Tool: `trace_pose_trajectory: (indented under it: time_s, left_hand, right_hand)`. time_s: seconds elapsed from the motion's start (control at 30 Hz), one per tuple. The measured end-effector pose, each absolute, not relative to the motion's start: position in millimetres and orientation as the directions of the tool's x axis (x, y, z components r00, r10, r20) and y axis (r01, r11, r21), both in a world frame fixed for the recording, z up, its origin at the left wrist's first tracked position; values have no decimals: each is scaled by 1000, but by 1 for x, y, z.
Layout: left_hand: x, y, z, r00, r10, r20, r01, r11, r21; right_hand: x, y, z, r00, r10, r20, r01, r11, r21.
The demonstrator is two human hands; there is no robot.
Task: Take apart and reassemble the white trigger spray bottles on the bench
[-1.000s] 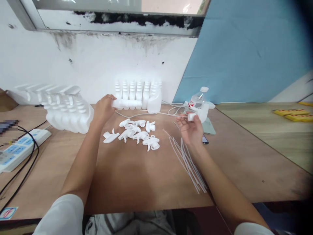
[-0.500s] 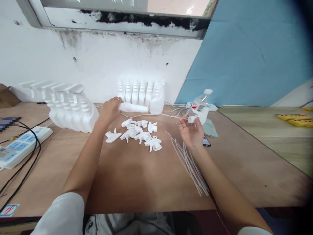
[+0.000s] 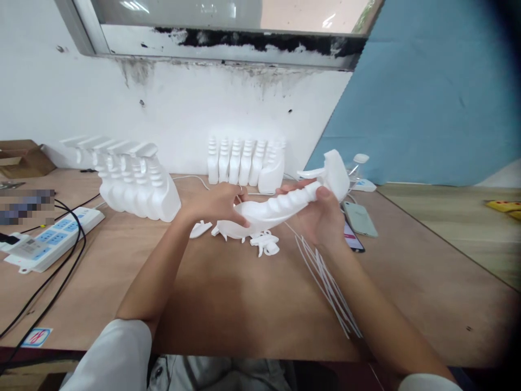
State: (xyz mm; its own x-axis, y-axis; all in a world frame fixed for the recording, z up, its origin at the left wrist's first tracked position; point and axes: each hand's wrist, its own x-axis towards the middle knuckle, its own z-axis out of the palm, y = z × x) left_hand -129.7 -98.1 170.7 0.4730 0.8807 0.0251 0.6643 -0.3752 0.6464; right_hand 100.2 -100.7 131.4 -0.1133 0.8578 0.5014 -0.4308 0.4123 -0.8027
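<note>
Both hands hold one white plastic spray bottle (image 3: 271, 209) lying sideways above the table. My left hand (image 3: 215, 203) grips its wide base end. My right hand (image 3: 321, 217) wraps the ribbed neck, where a white trigger sprayer head (image 3: 331, 171) sits at the upper right end. Under the bottle lie loose white trigger heads (image 3: 264, 243) on the wooden table (image 3: 228, 293). A bundle of thin white dip tubes (image 3: 329, 282) lies beside my right forearm.
A row of empty white bottles (image 3: 244, 163) stands at the wall; a row of bottles with sprayers (image 3: 130, 179) stands to the left. A power strip (image 3: 52, 239) with black cables lies far left. Two phones (image 3: 358, 222), a water bottle (image 3: 358, 163) and a cardboard box (image 3: 22, 157) are also here.
My left hand pulled a bottle from the back row toward me. My right hand brought the sprayer head to its neck, and both hands now hold the joined piece.
</note>
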Motion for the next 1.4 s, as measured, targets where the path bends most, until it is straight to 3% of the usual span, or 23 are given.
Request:
trace_pose_trajectory:
  time_s: [0.13,0.27,0.37,0.47,0.6,0.9,1.2,1.4]
  left_hand:
    - [-132,-105,178,561,827,41,653,-473,591]
    - [-136,-109,183,691,723,-2,493,-470,732]
    - [-136,-113,189,648,727,226,255,-487,835]
    - [-130,-117,192,467,764,446,132,-559,819]
    - [-127,-120,192,412,769,489,188,-596,781]
    - [-139,-129,196,367,775,515,232,-612,756]
    - [-139,-131,201,453,708,541,201,-673,712]
    - [-142,-129,199,480,732,483,198,-627,754]
  right_hand:
    - [83,-107,146,-126,843,524,-456,420,-785]
    - [70,-115,146,-209,861,464,-467,329,-821]
    - [64,-121,139,-307,869,388,-381,261,-887]
    - [60,-125,134,-378,854,357,-295,254,-921]
    - [55,-125,130,-439,827,352,-241,269,-933]
    - [51,-122,110,-563,734,381,-406,155,-900]
    - [44,-122,102,-573,691,441,-521,108,-847]
    - [40,-123,101,-504,734,455,-422,250,-871]
